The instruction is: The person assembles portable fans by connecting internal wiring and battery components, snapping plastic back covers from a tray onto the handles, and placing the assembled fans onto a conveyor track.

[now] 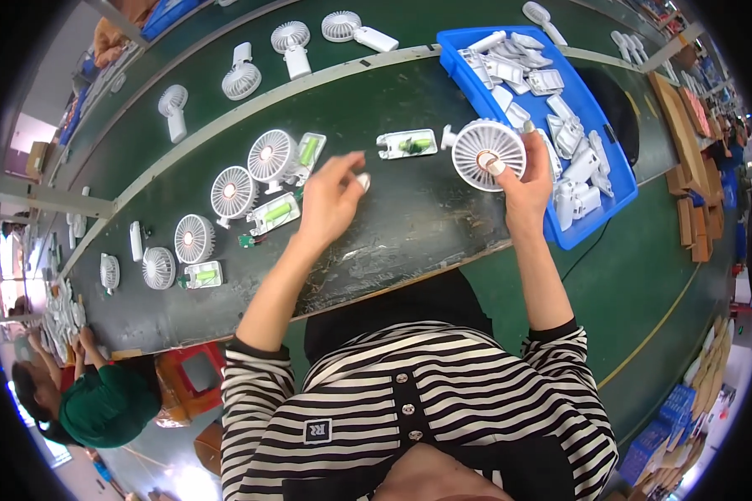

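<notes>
My right hand grips the round white fan head of a small handheld fan by its right rim, thumb on the front; its short neck points left. Left of it, on the dark bench, lies an open white handle shell with a green part inside. My left hand is raised over the bench, index finger and thumb apart, with nothing visible in it. Beside that hand lie more fan heads and handle shells holding green cylindrical batteries.
A blue bin full of white shell parts stands at the right. Several assembled fans lie on the green surface beyond the bench's raised strip. Another person in green works at the far left, and cardboard stands at the far right.
</notes>
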`<action>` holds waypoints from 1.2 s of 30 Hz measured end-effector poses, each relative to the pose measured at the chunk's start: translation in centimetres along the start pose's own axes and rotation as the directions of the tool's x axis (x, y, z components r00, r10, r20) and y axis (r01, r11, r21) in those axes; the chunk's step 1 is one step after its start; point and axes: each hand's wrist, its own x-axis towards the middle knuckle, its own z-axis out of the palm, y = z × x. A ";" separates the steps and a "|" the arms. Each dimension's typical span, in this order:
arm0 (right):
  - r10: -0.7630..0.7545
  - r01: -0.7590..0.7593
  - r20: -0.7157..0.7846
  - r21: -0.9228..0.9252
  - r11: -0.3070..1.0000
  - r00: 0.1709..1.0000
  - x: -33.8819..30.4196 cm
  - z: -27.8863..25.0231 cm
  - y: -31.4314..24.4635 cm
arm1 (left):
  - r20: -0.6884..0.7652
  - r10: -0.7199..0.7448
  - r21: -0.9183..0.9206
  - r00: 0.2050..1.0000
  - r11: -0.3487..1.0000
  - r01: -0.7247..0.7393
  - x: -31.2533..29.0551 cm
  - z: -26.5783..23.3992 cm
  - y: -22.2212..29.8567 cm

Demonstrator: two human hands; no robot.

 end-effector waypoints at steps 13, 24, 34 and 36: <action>-0.089 0.120 -0.176 0.171 0.978 0.980 3.4 -3.4 -0.7 | 0.663 0.312 0.131 0.680 0.846 -0.516 9.3 8.7 -0.3; 0.077 -0.038 -0.132 0.273 0.961 0.988 4.3 0.5 1.0 | 0.533 0.153 0.452 0.832 0.780 -0.433 3.9 3.1 1.0; 0.296 -0.305 0.086 0.405 0.862 0.951 3.8 4.7 0.0 | 0.576 -0.355 -0.280 0.736 0.760 0.586 -1.8 1.8 -1.0; 0.325 -0.346 0.119 0.375 0.860 0.938 3.3 5.2 -0.2 | 0.707 -0.233 -0.529 0.668 0.451 0.718 -3.4 1.4 -0.9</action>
